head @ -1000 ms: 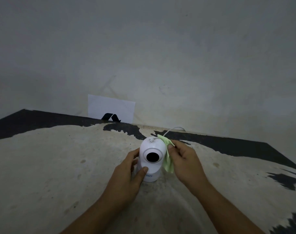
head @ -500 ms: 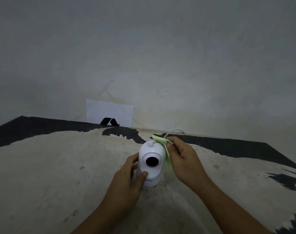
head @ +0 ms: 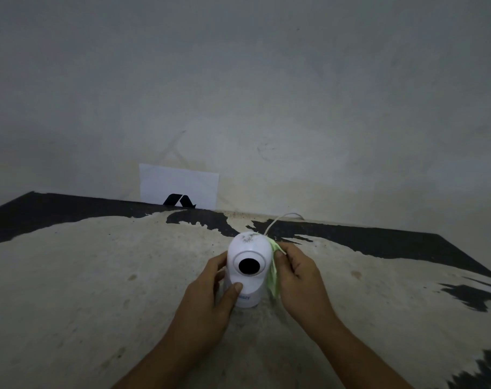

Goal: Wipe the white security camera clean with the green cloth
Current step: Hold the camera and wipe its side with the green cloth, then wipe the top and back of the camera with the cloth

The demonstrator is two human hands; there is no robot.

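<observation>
The white security camera [head: 249,248] stands upright on the worn table, its round black lens facing me and dark specks of dirt on its top. My left hand [head: 210,296] grips its base from the left, thumb on the front. My right hand [head: 300,276] pinches the light green cloth [head: 275,279] and presses it against the camera's right side; the cloth hangs down between hand and camera, partly hidden by my fingers.
A white cable [head: 280,220] runs from behind the camera to the wall. A white card with a black logo [head: 179,186] leans on the wall at the back. The table [head: 84,290] is beige with peeling black patches; its right edge slants away.
My right hand has slid the cloth from the camera's top right down along its right side. The left hand keeps its hold on the base.
</observation>
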